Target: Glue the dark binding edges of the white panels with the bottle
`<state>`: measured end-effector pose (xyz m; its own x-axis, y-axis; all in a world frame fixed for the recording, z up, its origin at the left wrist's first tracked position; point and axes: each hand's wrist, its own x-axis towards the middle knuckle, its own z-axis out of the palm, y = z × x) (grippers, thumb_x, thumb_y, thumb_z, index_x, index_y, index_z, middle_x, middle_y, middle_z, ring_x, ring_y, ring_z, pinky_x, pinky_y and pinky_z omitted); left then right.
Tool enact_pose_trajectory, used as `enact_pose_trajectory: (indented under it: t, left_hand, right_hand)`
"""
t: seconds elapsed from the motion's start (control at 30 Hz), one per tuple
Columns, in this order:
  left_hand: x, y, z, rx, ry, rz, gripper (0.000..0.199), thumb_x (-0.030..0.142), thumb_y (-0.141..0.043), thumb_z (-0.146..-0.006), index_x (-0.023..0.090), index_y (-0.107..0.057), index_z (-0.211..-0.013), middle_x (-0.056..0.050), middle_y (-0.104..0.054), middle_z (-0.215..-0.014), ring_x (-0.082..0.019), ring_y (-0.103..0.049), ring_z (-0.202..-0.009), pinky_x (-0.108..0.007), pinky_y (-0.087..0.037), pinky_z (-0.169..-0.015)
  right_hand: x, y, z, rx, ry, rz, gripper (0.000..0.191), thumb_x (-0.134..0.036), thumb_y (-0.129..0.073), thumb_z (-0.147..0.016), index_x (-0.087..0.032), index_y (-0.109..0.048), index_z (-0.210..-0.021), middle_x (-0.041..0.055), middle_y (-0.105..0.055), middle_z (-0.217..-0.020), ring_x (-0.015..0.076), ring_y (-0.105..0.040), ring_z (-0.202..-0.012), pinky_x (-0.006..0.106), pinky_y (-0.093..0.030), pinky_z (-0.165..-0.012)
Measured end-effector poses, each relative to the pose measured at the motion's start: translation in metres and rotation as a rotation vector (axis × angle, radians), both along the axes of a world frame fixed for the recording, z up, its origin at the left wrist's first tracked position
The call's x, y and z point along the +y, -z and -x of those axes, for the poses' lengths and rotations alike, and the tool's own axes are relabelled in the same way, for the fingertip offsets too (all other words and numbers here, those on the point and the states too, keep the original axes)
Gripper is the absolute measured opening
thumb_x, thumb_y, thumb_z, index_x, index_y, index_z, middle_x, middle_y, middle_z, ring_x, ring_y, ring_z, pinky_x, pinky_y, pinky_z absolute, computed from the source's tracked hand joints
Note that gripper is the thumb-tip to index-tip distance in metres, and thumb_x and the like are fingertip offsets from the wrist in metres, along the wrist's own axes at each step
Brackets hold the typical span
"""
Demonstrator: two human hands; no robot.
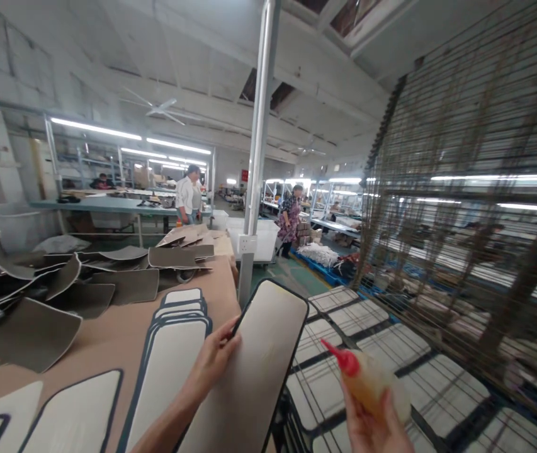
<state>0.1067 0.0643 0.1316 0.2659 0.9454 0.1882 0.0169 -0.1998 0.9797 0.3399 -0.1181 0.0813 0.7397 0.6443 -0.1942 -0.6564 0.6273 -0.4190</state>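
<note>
My left hand grips the left edge of a long white panel with a dark border, thumb on its pale face. The panel is tilted up, its lower end out of view. In my right hand is a squeeze bottle with a red nozzle and yellowish contents, nozzle pointing up and left. Its tip is apart from the panel. Left of my left hand, a stack of similar dark-edged panels lies on the brown-covered table. Another bordered panel lies nearer the front.
Curved grey-brown sheets are piled at the left. A wire rack rises on the right, with white panels lying on its lower grid. A metal post stands ahead. Two people stand farther back among worktables.
</note>
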Motion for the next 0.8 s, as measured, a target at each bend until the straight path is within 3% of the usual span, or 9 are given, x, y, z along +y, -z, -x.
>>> enact_pose_trajectory:
  t: [0.07, 0.13, 0.27, 0.43, 0.6, 0.8]
  left_hand:
    - [-0.004, 0.008, -0.001, -0.006, -0.050, -0.042, 0.065, 0.056, -0.077, -0.061, 0.016, -0.080, -0.112, -0.012, -0.080, -0.113, -0.033, -0.072, -0.105, -0.041, -0.056, -0.093]
    - [-0.009, 0.017, -0.003, -0.019, -0.078, -0.077, 0.062, 0.059, -0.077, -0.063, 0.019, -0.081, -0.110, -0.011, -0.079, -0.118, -0.035, -0.071, -0.113, -0.044, -0.053, -0.103]
    - [-0.024, 0.027, -0.004, 0.001, -0.074, -0.143, 0.058, 0.062, -0.075, -0.068, 0.022, -0.082, -0.110, -0.010, -0.079, -0.119, -0.036, -0.069, -0.120, -0.047, -0.050, -0.109]
    - [-0.043, 0.025, -0.002, 0.012, -0.049, -0.214, 0.050, 0.060, -0.072, -0.077, 0.026, -0.082, -0.113, -0.008, -0.080, -0.118, -0.034, -0.071, -0.117, -0.042, -0.055, -0.104]
    - [-0.047, 0.030, 0.001, 0.027, -0.004, -0.264, 0.041, 0.049, -0.070, -0.084, 0.030, -0.081, -0.117, -0.006, -0.079, -0.120, -0.032, -0.071, -0.116, -0.038, -0.056, -0.102]
    - [-0.051, 0.030, 0.003, 0.057, 0.011, -0.343, 0.037, 0.041, -0.070, -0.085, 0.030, -0.082, -0.118, -0.006, -0.080, -0.115, -0.029, -0.074, -0.110, -0.033, -0.057, -0.098]
  right_hand:
    - [0.006, -0.018, -0.009, 0.265, 0.021, 0.010, 0.032, -0.033, -0.080, -0.083, -0.012, -0.073, -0.105, 0.0122, -0.080, -0.102, 0.0256, -0.078, -0.090, 0.033, -0.068, -0.073]
    - [0.012, -0.025, -0.014, 0.371, -0.031, 0.026, 0.029, -0.028, -0.075, -0.084, -0.006, -0.071, -0.102, 0.0173, -0.079, -0.097, 0.0279, -0.078, -0.085, 0.036, -0.068, -0.068]
    - [0.023, -0.015, -0.008, 0.366, -0.053, 0.053, 0.031, -0.024, -0.082, -0.073, -0.005, -0.070, -0.094, 0.0175, -0.078, -0.086, 0.0268, -0.078, -0.075, 0.034, -0.067, -0.064]
    - [0.033, 0.001, 0.001, 0.292, -0.062, 0.046, 0.053, -0.026, -0.100, -0.045, -0.010, -0.072, -0.087, 0.0124, -0.079, -0.085, 0.0232, -0.077, -0.075, 0.030, -0.066, -0.069]
    - [0.036, 0.004, 0.004, 0.218, -0.056, 0.017, 0.050, -0.034, -0.100, -0.052, -0.012, -0.074, -0.089, 0.0104, -0.080, -0.090, 0.0210, -0.078, -0.081, 0.028, -0.065, -0.075]
    - [0.032, -0.011, 0.010, 0.203, -0.066, 0.018, 0.059, -0.030, -0.103, -0.042, -0.008, -0.074, -0.089, 0.0132, -0.080, -0.088, 0.0235, -0.078, -0.079, 0.030, -0.066, -0.073]
